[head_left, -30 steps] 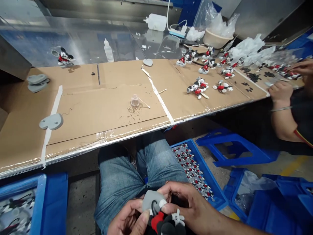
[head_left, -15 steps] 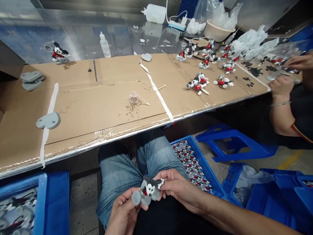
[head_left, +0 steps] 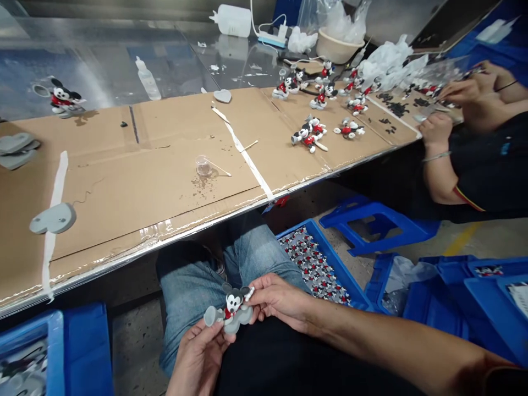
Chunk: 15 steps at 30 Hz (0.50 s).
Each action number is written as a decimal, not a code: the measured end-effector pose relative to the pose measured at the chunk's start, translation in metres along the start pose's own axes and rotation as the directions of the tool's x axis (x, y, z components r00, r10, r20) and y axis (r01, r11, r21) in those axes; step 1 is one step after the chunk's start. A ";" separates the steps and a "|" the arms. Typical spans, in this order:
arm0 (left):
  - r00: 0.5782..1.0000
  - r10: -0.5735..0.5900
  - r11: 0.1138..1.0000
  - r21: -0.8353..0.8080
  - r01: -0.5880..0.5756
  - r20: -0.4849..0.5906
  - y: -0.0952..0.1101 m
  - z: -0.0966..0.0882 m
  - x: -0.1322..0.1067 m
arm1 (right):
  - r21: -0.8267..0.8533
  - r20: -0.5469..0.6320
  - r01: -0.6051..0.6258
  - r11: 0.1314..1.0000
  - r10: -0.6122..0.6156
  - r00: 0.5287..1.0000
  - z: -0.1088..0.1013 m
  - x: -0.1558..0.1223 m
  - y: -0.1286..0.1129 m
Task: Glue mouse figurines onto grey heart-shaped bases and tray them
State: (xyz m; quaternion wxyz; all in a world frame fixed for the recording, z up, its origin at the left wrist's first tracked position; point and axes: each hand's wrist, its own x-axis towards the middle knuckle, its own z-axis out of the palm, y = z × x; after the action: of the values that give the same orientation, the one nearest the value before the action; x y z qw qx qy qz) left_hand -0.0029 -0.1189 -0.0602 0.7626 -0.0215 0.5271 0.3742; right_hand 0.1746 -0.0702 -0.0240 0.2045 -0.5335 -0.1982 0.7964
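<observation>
Over my lap I hold a small cartoon mouse figure [head_left: 233, 301] that sits against a grey heart-shaped base [head_left: 223, 319]. My left hand [head_left: 200, 352] is closed on the base from below. My right hand [head_left: 280, 300] pinches the figure's white-gloved arm from the right. Another grey heart base [head_left: 53, 218] lies on the cardboard-covered table [head_left: 144, 181] at the left, with a stack of bases [head_left: 16, 148] further back.
A small clear cup [head_left: 203, 165] with a stick stands mid-table. Several finished figures [head_left: 309, 132] lie at the right, one figure [head_left: 64, 99] far left. A co-worker's hands [head_left: 437, 129] work at the right. Blue bins [head_left: 317, 267] and a stool [head_left: 371, 223] surround my knees.
The figure has been turned from face-down with the base uppermost to face-up on the base, and raised slightly. My view has shifted to the right.
</observation>
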 end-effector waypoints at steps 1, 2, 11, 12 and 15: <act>1.000 0.004 1.000 0.006 -0.004 -0.005 0.000 0.000 0.000 | 0.002 0.001 0.001 1.000 -0.001 1.000 -0.001 0.000 0.001; 1.000 0.010 1.000 0.010 -0.010 -0.011 0.000 0.001 0.000 | 0.004 0.000 -0.001 1.000 0.001 1.000 -0.001 0.001 0.001; 0.999 0.032 0.999 0.042 -0.033 0.005 0.002 0.010 -0.005 | 0.014 0.000 0.010 1.000 -0.010 1.000 -0.003 0.003 0.003; 0.998 0.060 0.997 0.054 -0.061 0.026 0.003 0.011 -0.007 | 0.005 -0.003 0.031 1.000 -0.031 1.000 -0.003 0.001 0.002; 0.990 0.125 0.981 0.142 -0.132 0.058 0.010 0.018 -0.015 | -0.018 0.018 0.137 0.990 -0.137 0.990 0.000 -0.010 -0.005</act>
State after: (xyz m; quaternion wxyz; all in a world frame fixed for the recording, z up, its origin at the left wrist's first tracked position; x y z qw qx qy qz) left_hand 0.0027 -0.1122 -0.0357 0.7489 0.0775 0.5346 0.3838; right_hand 0.1785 -0.0715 -0.0135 0.2518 -0.5139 -0.2437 0.7830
